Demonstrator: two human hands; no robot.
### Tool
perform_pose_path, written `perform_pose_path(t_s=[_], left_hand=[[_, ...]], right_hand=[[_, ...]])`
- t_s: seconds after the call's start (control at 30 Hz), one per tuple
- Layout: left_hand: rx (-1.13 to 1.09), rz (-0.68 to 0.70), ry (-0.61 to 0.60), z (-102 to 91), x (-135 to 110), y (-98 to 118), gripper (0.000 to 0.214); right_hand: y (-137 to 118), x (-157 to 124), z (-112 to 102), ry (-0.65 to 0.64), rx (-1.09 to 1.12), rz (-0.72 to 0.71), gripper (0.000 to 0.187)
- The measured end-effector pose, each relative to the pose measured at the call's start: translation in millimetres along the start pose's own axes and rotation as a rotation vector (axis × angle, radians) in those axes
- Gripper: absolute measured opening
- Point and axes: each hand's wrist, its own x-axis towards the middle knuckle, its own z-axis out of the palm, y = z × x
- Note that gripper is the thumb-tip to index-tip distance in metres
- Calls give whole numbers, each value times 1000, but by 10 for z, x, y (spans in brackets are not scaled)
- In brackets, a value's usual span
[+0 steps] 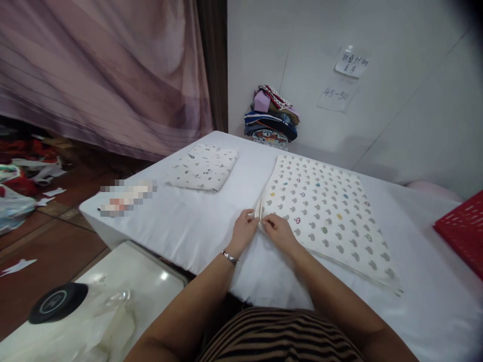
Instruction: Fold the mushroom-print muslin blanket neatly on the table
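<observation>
A white cloth printed with grey and coloured mouse-head shapes [328, 211] lies flat on the white table [196, 226], folded into a large rectangle. My left hand [244, 232] and my right hand [278, 231] meet at its near left corner. Both pinch the layered edge of the cloth there, fingers closed on it. A bracelet sits on my left wrist.
A smaller folded patterned cloth [204, 167] lies at the table's far left. A stack of folded clothes [272, 116] stands against the back wall. A red basket [462, 231] is at the right edge. A blurred item [126, 197] lies near the left edge. A curtain hangs left.
</observation>
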Motion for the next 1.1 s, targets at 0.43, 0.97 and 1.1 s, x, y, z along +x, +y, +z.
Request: perform_pose_path(t_s=[0.43, 0.97, 1.1], left_hand=[[31, -4, 12, -5, -5, -9, 33], [-22, 13, 16, 16, 65, -113, 24], [33, 20, 13, 0, 30, -56, 26]], right_hand=[[-103, 63, -187, 53, -277, 55, 19], [-212, 76, -43, -117, -305, 35, 14], [-63, 69, 0, -76, -132, 34, 13]])
